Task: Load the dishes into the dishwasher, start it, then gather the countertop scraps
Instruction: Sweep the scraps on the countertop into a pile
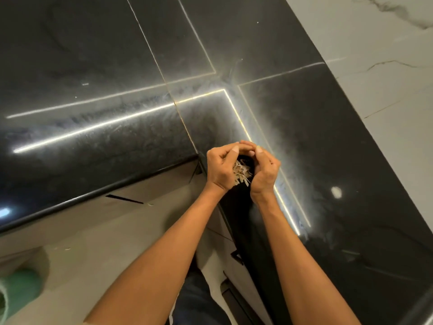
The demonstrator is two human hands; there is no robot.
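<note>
A bunch of pale, thin scraps point(241, 174) sits cupped between my two hands at the inner corner of the black countertop point(117, 66). My left hand point(221, 167) curls round the scraps from the left, its fingertips meeting those of my right hand point(266, 170), which curls round them from the right. Some strips stick out below the palms. The dishwasher and dishes are out of view.
The glossy black counter runs in an L, left and right of the corner, with smeared streaks and light reflections. A white marble wall point(379, 55) stands at the right. Beige cabinet fronts point(140, 221) lie below the edge. A green object point(18, 294) is at bottom left.
</note>
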